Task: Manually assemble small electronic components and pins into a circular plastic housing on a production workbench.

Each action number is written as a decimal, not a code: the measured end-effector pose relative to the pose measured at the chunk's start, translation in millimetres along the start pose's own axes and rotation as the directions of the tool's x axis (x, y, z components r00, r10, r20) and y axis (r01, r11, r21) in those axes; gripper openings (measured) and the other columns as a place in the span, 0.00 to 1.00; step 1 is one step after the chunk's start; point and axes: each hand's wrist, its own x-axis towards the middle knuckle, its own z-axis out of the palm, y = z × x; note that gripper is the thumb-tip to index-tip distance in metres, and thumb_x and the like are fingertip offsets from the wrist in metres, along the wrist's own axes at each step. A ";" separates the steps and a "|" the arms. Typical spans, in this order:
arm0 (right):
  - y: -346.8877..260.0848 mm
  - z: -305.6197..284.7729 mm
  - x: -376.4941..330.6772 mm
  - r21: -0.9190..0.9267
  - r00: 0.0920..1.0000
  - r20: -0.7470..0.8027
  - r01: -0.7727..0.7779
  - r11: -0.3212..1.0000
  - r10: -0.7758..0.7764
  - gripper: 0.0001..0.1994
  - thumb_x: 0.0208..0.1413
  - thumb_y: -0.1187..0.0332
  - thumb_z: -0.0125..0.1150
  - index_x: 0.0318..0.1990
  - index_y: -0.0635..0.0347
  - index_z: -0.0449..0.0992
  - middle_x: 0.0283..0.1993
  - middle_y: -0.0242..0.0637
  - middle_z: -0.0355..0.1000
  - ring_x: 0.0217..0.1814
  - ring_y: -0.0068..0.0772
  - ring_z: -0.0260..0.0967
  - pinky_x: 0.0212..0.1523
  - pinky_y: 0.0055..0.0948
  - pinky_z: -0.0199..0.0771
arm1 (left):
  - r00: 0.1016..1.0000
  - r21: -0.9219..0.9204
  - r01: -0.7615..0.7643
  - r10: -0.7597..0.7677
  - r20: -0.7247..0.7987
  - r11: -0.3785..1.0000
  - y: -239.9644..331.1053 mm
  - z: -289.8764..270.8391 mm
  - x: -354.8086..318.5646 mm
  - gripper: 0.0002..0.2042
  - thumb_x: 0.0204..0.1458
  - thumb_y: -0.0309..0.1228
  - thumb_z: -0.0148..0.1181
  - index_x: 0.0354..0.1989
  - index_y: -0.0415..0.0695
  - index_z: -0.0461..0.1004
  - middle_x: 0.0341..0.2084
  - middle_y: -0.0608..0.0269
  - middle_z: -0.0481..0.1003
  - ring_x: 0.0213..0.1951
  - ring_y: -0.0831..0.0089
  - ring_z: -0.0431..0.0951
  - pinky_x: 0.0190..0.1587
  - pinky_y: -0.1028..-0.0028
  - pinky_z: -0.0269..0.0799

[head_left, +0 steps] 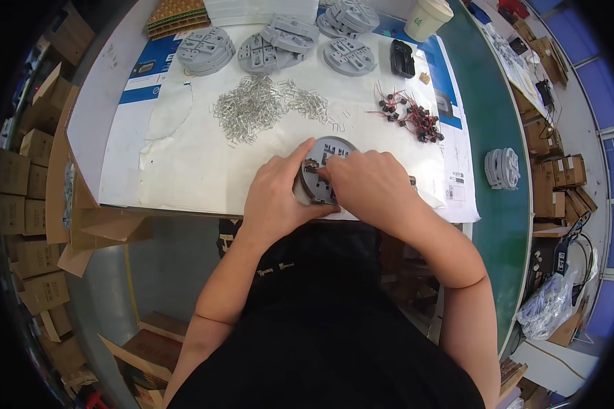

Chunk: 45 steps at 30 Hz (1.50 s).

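Both hands gripped round grey plastic disc (324, 170): left hand (274, 194), right hand (368, 187); loose metal clips (266, 105) piled beyond disc, many unfitted.

both hands, left hand (274, 194) and right hand (368, 185), grip a round grey disc (327, 158) near metal clips (262, 105).

We see a matt grey plastic disc (323, 167) in our hands. The clips (259, 105) in the loose pile are shiny bare metal. The white sheet (184, 157) over the table looks like smooth matt paper. Stacked discs (206, 50) are the same dull grey plastic. The cup (428, 18) is matt paper, the boxes (34, 177) are rough brown cardboard.
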 end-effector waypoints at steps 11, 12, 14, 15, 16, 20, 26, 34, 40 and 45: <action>-5.4 -5.3 2.7 0.034 0.999 0.006 -0.044 0.998 0.044 0.08 0.61 0.62 0.64 0.38 0.55 0.85 0.30 0.44 0.81 0.31 0.49 0.82 0.30 0.45 0.81 | 0.994 0.011 0.077 -0.078 0.073 0.997 3.6 -2.9 -1.5 0.52 0.29 0.43 0.88 0.69 0.42 0.70 0.39 0.53 0.80 0.42 0.54 0.78 0.51 0.59 0.74; -5.4 -5.8 2.4 0.034 0.999 0.006 -0.044 0.998 0.043 0.08 0.61 0.62 0.64 0.38 0.55 0.85 0.30 0.44 0.81 0.31 0.49 0.82 0.30 0.45 0.81 | 0.994 0.011 0.077 -0.078 0.073 0.997 3.7 -2.6 -1.5 0.52 0.29 0.43 0.88 0.69 0.42 0.70 0.39 0.53 0.80 0.42 0.54 0.78 0.51 0.59 0.74; -5.3 -7.6 1.3 0.039 0.999 0.013 -0.048 0.998 0.048 0.08 0.61 0.62 0.63 0.38 0.54 0.85 0.30 0.43 0.81 0.31 0.49 0.82 0.31 0.46 0.81 | 0.996 0.009 0.060 -0.060 0.068 0.998 4.4 -1.6 -1.4 0.52 0.30 0.44 0.87 0.69 0.42 0.70 0.40 0.53 0.80 0.43 0.54 0.78 0.51 0.59 0.74; -5.1 -7.8 0.9 0.043 0.999 0.018 -0.052 0.998 0.051 0.08 0.61 0.62 0.63 0.38 0.54 0.85 0.30 0.43 0.81 0.31 0.50 0.82 0.31 0.47 0.81 | 0.996 0.007 0.051 -0.052 0.066 0.999 4.2 -1.6 -1.5 0.52 0.30 0.44 0.87 0.69 0.42 0.70 0.40 0.53 0.80 0.43 0.54 0.78 0.51 0.59 0.74; -4.4 -7.3 0.7 0.044 0.999 0.018 -0.052 0.998 0.051 0.08 0.61 0.62 0.63 0.38 0.54 0.85 0.30 0.43 0.81 0.31 0.50 0.82 0.31 0.47 0.81 | 0.996 0.008 0.052 -0.052 0.068 0.999 3.2 -1.4 -1.7 0.52 0.30 0.44 0.87 0.69 0.42 0.70 0.40 0.53 0.80 0.43 0.54 0.78 0.51 0.59 0.74; -0.9 -0.8 0.0 0.031 0.997 0.065 -0.050 0.998 0.048 0.09 0.63 0.60 0.62 0.37 0.53 0.84 0.30 0.43 0.81 0.31 0.49 0.82 0.30 0.47 0.80 | 1.000 0.019 0.013 -0.013 0.009 1.000 -1.1 -1.1 -2.7 0.50 0.30 0.40 0.88 0.69 0.44 0.72 0.35 0.59 0.76 0.35 0.63 0.76 0.45 0.64 0.75; 15.3 15.1 -8.4 0.226 0.990 -0.048 -0.122 0.967 0.136 0.14 0.66 0.56 0.62 0.34 0.56 0.79 0.30 0.44 0.79 0.31 0.54 0.79 0.32 0.50 0.77 | 0.987 -0.011 0.019 -0.017 0.159 1.000 3.8 -12.2 2.6 0.51 0.35 0.40 0.85 0.72 0.42 0.66 0.40 0.53 0.78 0.41 0.54 0.77 0.50 0.60 0.74; -3.5 65.3 -41.7 0.280 0.871 -0.490 0.120 0.953 0.034 0.25 0.48 0.55 0.79 0.50 0.55 0.78 0.33 0.39 0.73 0.33 0.48 0.76 0.34 0.44 0.77 | 0.892 -0.358 0.427 -0.322 0.317 0.831 -29.1 -11.5 -7.5 0.23 0.58 0.18 0.62 0.64 0.36 0.73 0.49 0.55 0.78 0.50 0.72 0.78 0.52 0.72 0.75; 55.0 33.4 -52.3 0.207 0.503 -0.851 0.058 0.977 0.151 0.30 0.49 0.56 0.80 0.59 0.55 0.79 0.39 0.37 0.78 0.29 0.35 0.76 0.32 0.34 0.78 | 0.998 -0.261 0.032 -0.019 0.054 0.965 -3.3 -6.2 9.7 0.13 0.64 0.21 0.61 0.56 0.37 0.78 0.40 0.64 0.79 0.39 0.79 0.76 0.44 0.78 0.72; 270.4 -37.0 -170.0 0.790 0.056 -0.579 -0.208 0.577 0.813 0.31 0.51 0.54 0.83 0.51 0.71 0.77 0.42 0.44 0.82 0.37 0.29 0.79 0.38 0.29 0.78 | 0.989 -0.309 0.144 -0.139 0.039 0.940 -19.4 -0.4 0.7 0.11 0.67 0.22 0.58 0.54 0.35 0.79 0.40 0.67 0.78 0.39 0.78 0.74 0.45 0.77 0.71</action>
